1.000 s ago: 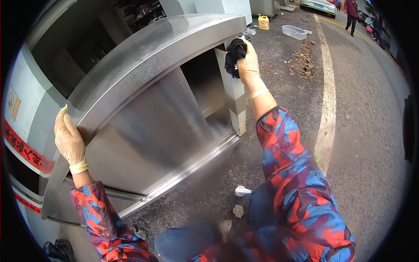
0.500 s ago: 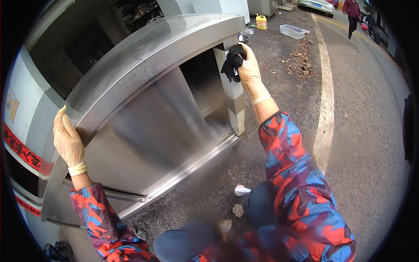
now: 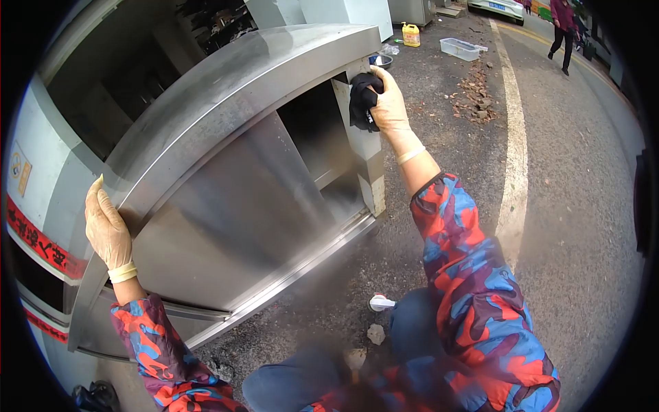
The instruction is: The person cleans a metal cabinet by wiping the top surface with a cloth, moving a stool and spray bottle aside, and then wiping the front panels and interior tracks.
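Observation:
A stainless steel cabinet (image 3: 206,233) with sliding doors stands tilted in front of me, its dark opening (image 3: 312,130) showing at the right. My left hand (image 3: 108,230), in a thin pale glove, rests against the cabinet's left end with its fingers stretched upward; part of the contact is hidden. Over at the upper right corner, my right hand (image 3: 390,103), gloved alike, grips a bunched black cloth (image 3: 364,101). The cloth lies against the cabinet's right corner post (image 3: 365,147).
On the pavement are a yellow jug (image 3: 410,34), a clear plastic tub (image 3: 460,48), a dark basin (image 3: 382,62) and broken rubble (image 3: 477,99). A white-handled object (image 3: 381,302) lies by my knee. A person (image 3: 564,31) walks on the road near a white car (image 3: 498,8).
My right hand and the cloth have shifted slightly left and down along the post, the cloth now bunched differently. The cabinet's upper right corner sits slightly further left. The walking person has stepped.

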Demonstrator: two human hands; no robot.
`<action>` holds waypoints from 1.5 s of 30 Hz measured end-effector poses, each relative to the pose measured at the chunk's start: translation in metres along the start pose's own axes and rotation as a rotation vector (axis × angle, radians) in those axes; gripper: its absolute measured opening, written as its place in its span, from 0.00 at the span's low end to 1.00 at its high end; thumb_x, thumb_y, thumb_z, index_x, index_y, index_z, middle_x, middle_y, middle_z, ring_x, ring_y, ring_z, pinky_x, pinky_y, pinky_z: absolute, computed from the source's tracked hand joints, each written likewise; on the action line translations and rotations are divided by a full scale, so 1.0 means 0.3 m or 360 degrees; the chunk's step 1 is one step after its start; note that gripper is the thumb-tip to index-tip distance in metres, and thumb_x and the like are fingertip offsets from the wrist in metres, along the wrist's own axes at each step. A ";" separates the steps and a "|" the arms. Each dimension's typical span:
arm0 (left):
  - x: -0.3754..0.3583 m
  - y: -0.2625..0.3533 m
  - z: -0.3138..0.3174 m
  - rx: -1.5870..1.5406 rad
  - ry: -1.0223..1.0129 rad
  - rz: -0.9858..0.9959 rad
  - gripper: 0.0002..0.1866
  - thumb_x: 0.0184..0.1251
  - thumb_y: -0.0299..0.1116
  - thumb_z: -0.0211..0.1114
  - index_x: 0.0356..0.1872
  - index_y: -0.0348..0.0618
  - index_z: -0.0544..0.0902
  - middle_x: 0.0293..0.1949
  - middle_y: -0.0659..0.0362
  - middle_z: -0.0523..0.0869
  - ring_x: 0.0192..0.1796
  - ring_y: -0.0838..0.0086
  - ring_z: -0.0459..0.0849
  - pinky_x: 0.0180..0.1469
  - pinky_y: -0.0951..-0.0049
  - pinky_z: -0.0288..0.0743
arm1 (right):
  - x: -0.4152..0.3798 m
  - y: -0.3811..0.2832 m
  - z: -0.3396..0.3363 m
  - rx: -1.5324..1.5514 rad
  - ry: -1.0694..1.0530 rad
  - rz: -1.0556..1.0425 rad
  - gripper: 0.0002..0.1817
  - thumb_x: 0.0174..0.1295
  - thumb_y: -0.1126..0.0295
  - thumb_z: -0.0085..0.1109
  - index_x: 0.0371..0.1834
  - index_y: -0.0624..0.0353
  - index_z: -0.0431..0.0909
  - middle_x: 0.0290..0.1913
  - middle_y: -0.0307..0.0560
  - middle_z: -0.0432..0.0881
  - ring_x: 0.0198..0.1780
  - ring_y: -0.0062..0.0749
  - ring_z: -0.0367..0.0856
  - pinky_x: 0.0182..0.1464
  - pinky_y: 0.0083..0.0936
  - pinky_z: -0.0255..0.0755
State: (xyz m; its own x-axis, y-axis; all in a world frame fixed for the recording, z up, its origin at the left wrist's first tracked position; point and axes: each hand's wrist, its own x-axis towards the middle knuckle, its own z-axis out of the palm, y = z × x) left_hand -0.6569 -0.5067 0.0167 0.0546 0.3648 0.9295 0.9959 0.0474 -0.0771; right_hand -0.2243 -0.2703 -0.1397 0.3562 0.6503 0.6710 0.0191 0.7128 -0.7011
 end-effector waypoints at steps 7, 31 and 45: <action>-0.001 -0.003 -0.001 0.0019 -0.0009 -0.0006 0.19 0.79 0.41 0.44 0.56 0.44 0.79 0.52 0.51 0.83 0.56 0.57 0.81 0.58 0.64 0.72 | 0.102 -0.079 0.011 0.0181 -0.0235 -0.0045 0.22 0.56 0.68 0.63 0.53 0.65 0.76 0.44 0.47 0.83 0.44 0.30 0.81 0.50 0.23 0.73; 0.000 -0.008 -0.003 0.0056 -0.0045 -0.0030 0.19 0.78 0.41 0.44 0.56 0.45 0.79 0.51 0.50 0.84 0.54 0.56 0.81 0.56 0.64 0.73 | 0.074 -0.095 0.056 0.0903 0.0447 0.0678 0.13 0.67 0.72 0.55 0.52 0.62 0.77 0.45 0.44 0.83 0.45 0.28 0.81 0.50 0.22 0.73; 0.000 -0.001 -0.001 0.0056 -0.0024 0.0014 0.19 0.78 0.40 0.44 0.55 0.44 0.80 0.52 0.50 0.84 0.55 0.57 0.81 0.57 0.64 0.73 | 0.092 -0.069 0.069 0.1101 0.0449 0.0624 0.14 0.61 0.80 0.48 0.49 0.60 0.74 0.37 0.40 0.79 0.38 0.31 0.79 0.43 0.26 0.73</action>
State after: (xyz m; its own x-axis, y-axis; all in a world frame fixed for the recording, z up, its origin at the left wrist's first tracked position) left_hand -0.6573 -0.5070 0.0169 0.0619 0.3794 0.9232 0.9922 0.0768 -0.0981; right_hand -0.2343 -0.2616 -0.1017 0.4396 0.8598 0.2599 -0.6984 0.5091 -0.5030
